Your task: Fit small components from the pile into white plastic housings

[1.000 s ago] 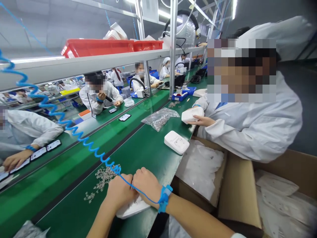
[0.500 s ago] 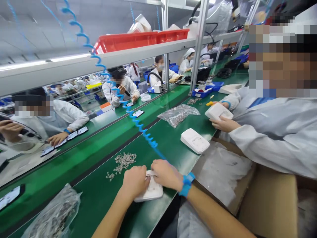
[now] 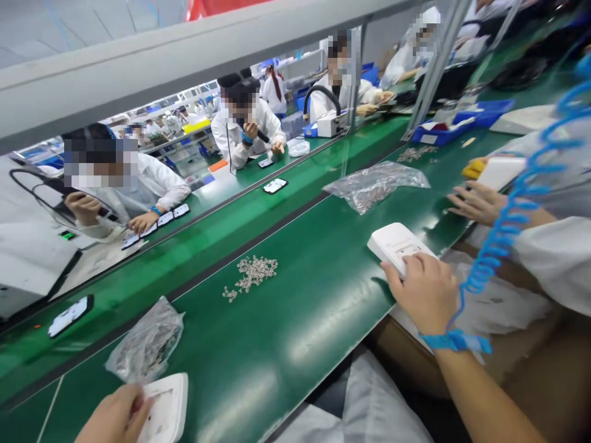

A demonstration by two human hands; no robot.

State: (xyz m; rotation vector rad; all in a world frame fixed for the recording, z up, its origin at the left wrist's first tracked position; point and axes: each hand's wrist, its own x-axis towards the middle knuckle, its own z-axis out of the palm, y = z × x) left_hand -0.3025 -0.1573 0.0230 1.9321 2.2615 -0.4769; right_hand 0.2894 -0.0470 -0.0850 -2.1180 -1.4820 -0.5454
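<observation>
My left hand (image 3: 117,413), low at the left, has its fingers curled over the near side of a white plastic housing (image 3: 172,403), which lies beside a clear bag of small metal parts (image 3: 148,341). Over at the right, my right hand (image 3: 425,289), wearing a blue wrist strap with a coiled cord, grips the near end of another white plastic housing (image 3: 392,240). That housing rests on the green bench with recesses facing up; my fingers cover part of it. A loose pile of small metal pieces (image 3: 256,272) lies between my hands.
Another clear bag of parts (image 3: 373,184) lies farther along the green bench (image 3: 295,326). A co-worker's hand (image 3: 480,203) is close to my right hand, near a white piece (image 3: 501,172). The blue coiled cord (image 3: 501,237) hangs at the right. Blue trays (image 3: 443,132) stand beyond.
My hands have parted. The left has carried its housing to the left, near the bag; the right has let go of it and taken hold of the second housing. The view has shifted.
</observation>
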